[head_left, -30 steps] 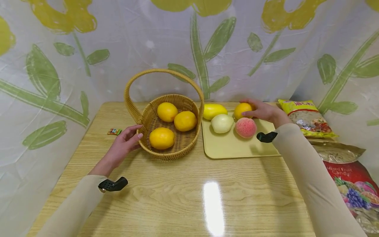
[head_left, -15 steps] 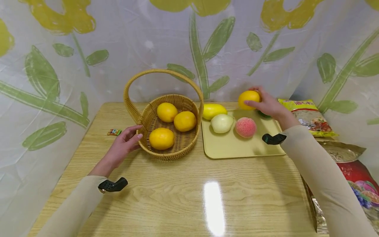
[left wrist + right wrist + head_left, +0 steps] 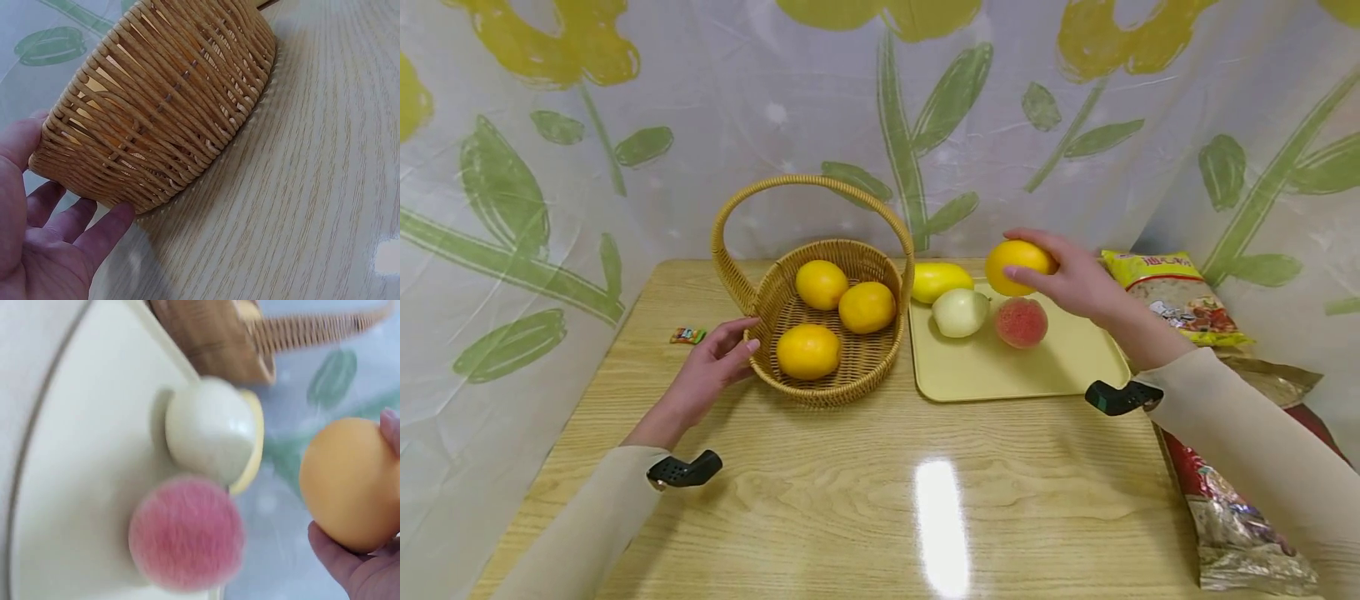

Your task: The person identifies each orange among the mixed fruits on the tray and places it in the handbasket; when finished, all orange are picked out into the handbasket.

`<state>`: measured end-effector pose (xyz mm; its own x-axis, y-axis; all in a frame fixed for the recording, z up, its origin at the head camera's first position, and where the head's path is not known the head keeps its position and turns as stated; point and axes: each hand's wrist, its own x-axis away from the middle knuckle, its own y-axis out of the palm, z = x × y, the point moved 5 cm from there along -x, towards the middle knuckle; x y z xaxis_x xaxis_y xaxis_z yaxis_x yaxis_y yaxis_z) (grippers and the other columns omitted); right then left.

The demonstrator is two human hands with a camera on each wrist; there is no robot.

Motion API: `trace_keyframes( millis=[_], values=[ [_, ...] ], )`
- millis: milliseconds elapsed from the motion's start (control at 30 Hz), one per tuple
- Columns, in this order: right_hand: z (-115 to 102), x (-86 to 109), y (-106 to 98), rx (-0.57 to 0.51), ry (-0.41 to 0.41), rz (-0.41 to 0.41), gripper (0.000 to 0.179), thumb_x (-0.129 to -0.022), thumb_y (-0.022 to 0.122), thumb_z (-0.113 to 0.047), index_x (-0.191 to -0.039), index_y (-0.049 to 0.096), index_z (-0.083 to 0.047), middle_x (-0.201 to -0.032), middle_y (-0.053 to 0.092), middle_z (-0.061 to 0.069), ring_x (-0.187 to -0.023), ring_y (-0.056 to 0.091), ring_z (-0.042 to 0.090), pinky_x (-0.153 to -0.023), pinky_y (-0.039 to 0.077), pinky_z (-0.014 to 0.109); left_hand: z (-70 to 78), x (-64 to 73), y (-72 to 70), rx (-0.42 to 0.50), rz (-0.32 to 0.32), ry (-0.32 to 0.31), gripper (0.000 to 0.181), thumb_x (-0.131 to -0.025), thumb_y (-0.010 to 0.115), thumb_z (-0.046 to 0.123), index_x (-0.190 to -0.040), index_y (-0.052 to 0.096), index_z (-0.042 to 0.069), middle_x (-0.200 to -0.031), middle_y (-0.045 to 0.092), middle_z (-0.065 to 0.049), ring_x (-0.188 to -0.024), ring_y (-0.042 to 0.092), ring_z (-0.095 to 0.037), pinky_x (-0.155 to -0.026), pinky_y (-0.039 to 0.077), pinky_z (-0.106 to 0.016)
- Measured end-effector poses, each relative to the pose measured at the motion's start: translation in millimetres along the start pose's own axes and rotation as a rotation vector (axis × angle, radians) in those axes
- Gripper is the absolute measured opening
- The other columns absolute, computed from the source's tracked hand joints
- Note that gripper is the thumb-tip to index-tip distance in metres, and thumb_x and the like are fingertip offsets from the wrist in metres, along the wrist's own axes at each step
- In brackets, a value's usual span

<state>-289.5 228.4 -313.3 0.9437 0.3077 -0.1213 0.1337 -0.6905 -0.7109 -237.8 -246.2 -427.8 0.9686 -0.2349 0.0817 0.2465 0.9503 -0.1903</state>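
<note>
In the head view my left hand [image 3: 721,358] holds the near-left side of a woven basket [image 3: 842,392]; the left wrist view shows the thumb at the rim [image 3: 47,134] and fingers against the outer wall. Three yellow-orange fruits [image 3: 808,351] lie inside. My right hand [image 3: 1078,279] grips another smooth yellow-orange fruit [image 3: 1017,267], raised above the back of a pale yellow tray [image 3: 1000,379]. On that tray are a fuzzy pink peach [image 3: 1022,322] and a pale green pear [image 3: 959,312]. A long yellow fruit [image 3: 942,282] lies by the basket's right side, partly hidden.
The basket's tall handle [image 3: 812,179] arches above it. A small wrapped candy [image 3: 687,336] lies left of the basket. A yellow snack bag [image 3: 1180,296] stands right of the tray. Nearer, a red and gold candy bag [image 3: 1225,500] is partly covered by the right sleeve.
My right hand has lifted the yellow-orange fruit off the tray, then moved slightly left with it. A dark green thing seen behind that hand is now hidden. The left hand stays at the basket.
</note>
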Motion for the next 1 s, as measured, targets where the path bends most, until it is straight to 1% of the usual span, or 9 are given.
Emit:
trace_keyframes(
  millis=[133,200,367,500,667,733,867,933,1000],
  values=[
    [-21,10.7,12,-0.033,-0.057,-0.059,0.050,-0.096,0.065,-0.030,-0.144,0.051,-0.020,-0.139,0.052,0.008,-0.106,0.053,0.025,-0.085,0.045,0.037,0.1,0.7,-0.1,0.000,-0.003,0.004,0.058,-0.102,0.053,0.033,-0.149,0.033,0.005,-0.160,0.022,-0.011,-0.146,0.021,-0.028,-0.091,0.052,-0.023],
    [-30,15.6,19,-0.066,-0.059,-0.095,0.050,-0.096,0.064,-0.029,-0.144,0.051,-0.020,-0.137,0.053,0.007,-0.105,0.053,0.024,-0.086,0.045,0.037,0.2,0.9,-0.1,0.003,-0.004,0.005,0.058,-0.102,0.053,0.033,-0.149,0.033,0.005,-0.160,0.022,-0.011,-0.146,0.021,-0.028,-0.091,0.052,-0.023],
    [-53,24.0,34,-0.115,-0.090,-0.177,0.052,-0.097,0.064,-0.029,-0.146,0.048,-0.020,-0.142,0.050,0.007,-0.107,0.052,0.023,-0.089,0.045,0.038,0.1,0.4,0.0,0.001,-0.001,0.003,0.058,-0.102,0.053,0.033,-0.149,0.034,0.005,-0.160,0.022,-0.011,-0.145,0.022,-0.029,-0.092,0.052,-0.025],
    [-67,26.3,45,-0.130,-0.102,-0.230,0.053,-0.097,0.063,-0.031,-0.147,0.046,-0.021,-0.144,0.047,0.006,-0.103,0.052,0.023,-0.086,0.046,0.039,0.2,-0.3,0.0,0.000,-0.002,0.004,0.059,-0.102,0.053,0.033,-0.149,0.033,0.004,-0.160,0.022,-0.011,-0.145,0.022,-0.029,-0.094,0.051,-0.028],
    [-80,25.3,61,-0.134,-0.082,-0.292,0.052,-0.098,0.061,-0.035,-0.147,0.046,-0.024,-0.134,0.052,0.005,-0.095,0.059,0.022,-0.078,0.054,0.035,0.6,-0.2,-0.2,-0.004,0.001,0.000,0.059,-0.102,0.053,0.033,-0.149,0.033,0.004,-0.160,0.022,-0.011,-0.145,0.022,-0.029,-0.094,0.051,-0.029],
    [-86,24.4,67,-0.141,-0.089,-0.324,0.053,-0.098,0.061,-0.036,-0.147,0.045,-0.025,-0.133,0.052,0.005,-0.095,0.060,0.022,-0.077,0.056,0.035,1.0,-0.2,-0.2,-0.009,0.000,-0.003,0.060,-0.102,0.053,0.033,-0.150,0.032,0.004,-0.160,0.022,-0.011,-0.145,0.022,-0.029,-0.097,0.050,-0.033],
    [-100,19.8,79,-0.173,-0.120,-0.369,0.054,-0.096,0.064,-0.035,-0.146,0.046,-0.025,-0.137,0.050,0.002,-0.106,0.056,0.020,-0.087,0.053,0.035,2.3,0.2,-0.4,-0.019,0.000,-0.008,0.060,-0.102,0.053,0.034,-0.150,0.032,0.004,-0.160,0.021,-0.012,-0.146,0.022,-0.030,-0.100,0.046,-0.042],
    [-106,16.0,86,-0.194,-0.131,-0.389,0.055,-0.095,0.066,-0.034,-0.146,0.047,-0.024,-0.139,0.049,0.001,-0.111,0.055,0.020,-0.091,0.051,0.036,2.8,0.6,-0.4,-0.019,-0.001,-0.008,0.060,-0.102,0.053,0.034,-0.150,0.032,0.005,-0.161,0.021,-0.012,-0.146,0.021,-0.031,-0.100,0.047,-0.041],
    [-110,12.0,92,-0.185,-0.132,-0.402,0.056,-0.094,0.067,-0.036,-0.146,0.048,-0.026,-0.140,0.049,-0.001,-0.114,0.052,0.019,-0.095,0.048,0.036,2.0,0.5,-0.4,-0.014,-0.001,-0.006,0.060,-0.102,0.053,0.034,-0.150,0.033,0.004,-0.160,0.022,-0.012,-0.145,0.022,-0.031,-0.098,0.050,-0.036]
  ],
)
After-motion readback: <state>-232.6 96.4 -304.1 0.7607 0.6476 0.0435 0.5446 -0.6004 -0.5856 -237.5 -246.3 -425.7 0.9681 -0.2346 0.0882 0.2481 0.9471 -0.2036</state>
